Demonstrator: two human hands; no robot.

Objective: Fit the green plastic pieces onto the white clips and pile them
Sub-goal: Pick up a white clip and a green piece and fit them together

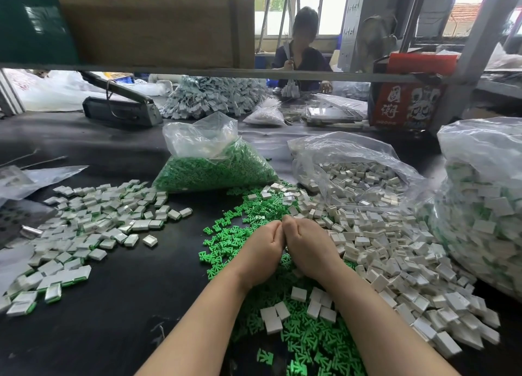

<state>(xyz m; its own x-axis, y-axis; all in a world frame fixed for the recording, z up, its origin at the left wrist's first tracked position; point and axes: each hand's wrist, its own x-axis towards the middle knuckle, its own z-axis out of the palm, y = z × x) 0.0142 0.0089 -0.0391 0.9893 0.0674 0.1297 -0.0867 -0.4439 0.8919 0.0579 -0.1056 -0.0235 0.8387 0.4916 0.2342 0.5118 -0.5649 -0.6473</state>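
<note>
Fingers of the left hand and right hand curl inward, knuckles pressed together; whatever they grip is hidden. Beneath lie loose green plastic pieces, with white clips spread to the right. Fitted pieces form a pile at left on the black desk.

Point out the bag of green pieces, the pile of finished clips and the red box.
bag of green pieces [214, 172], head view, green-filled lower part
pile of finished clips [93, 220], head view, pile's middle
red box [406, 104], head view, printed front
</note>
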